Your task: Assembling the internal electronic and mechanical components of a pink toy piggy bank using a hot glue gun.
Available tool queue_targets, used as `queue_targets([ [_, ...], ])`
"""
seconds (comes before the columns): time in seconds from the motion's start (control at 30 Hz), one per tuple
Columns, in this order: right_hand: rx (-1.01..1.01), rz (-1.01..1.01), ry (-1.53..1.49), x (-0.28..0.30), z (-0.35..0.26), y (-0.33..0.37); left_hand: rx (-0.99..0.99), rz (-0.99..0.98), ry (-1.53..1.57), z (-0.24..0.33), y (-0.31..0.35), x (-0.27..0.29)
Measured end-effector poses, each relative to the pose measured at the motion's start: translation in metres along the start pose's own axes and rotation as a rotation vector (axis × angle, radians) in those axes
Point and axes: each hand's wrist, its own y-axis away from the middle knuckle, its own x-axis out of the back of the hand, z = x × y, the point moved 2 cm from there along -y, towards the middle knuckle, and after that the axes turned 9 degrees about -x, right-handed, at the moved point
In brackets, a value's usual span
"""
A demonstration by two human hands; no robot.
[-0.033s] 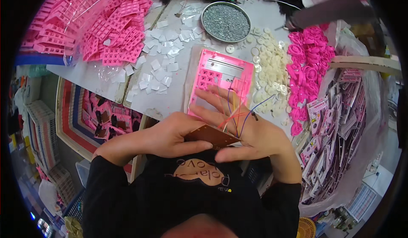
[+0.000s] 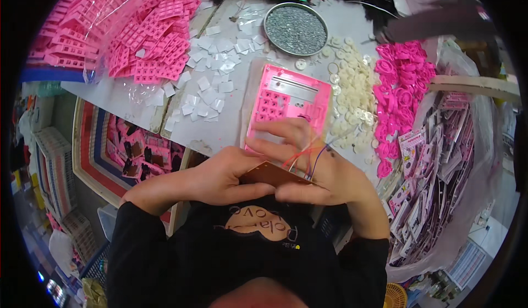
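Between my hands is a small brown circuit board [image 2: 269, 174], tilted, with thin red, blue and white wires [image 2: 306, 157] rising from its far side. My left hand [image 2: 223, 171] pinches the board's left part between thumb and fingers. At its right end my right hand [image 2: 330, 175] closes around the board, thumb along the near edge, fingers bent over the wires. Those fingertips partly cover a pink plastic casing [image 2: 323, 92] lying on the table just beyond; square holes and a silver strip show in it. How tightly the right fingers grip the wires is hidden.
Beyond the casing stands a round tin [image 2: 296, 29] of small metal pieces. White square pieces [image 2: 208, 88] lie left, pink keypad parts [image 2: 148, 39] farther left. Cream discs [image 2: 352, 82] and pink rings [image 2: 399, 93] are right. A bag of printed strips [image 2: 429, 165] and another person's dark sleeve [image 2: 434, 22] are rightward.
My right hand's spread fingers have drawn in, and its thumb has come up against the board. The loose wires are gathered lower under those fingers. My left hand holds almost still.
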Motion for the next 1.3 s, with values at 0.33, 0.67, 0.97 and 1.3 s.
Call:
queue_targets([
  [0.33,-0.343,0.314,-0.549,-0.013,0.065,-0.012,0.363,0.280,0.796,-0.027,0.027,-0.019],
  [0.67,-0.461,0.156,-0.200,0.013,0.067,-0.052,0.171,0.224,0.032,-0.019,0.037,-0.016],
  [0.97,-0.481,0.206,0.309,0.019,0.052,-0.067,0.157,0.267,-0.741,0.002,0.029,0.026],
  [1.3,-0.101,0.484,0.746,-0.015,0.042,-0.036,-0.145,-0.088,-1.236,-0.023,-0.015,0.031],
])
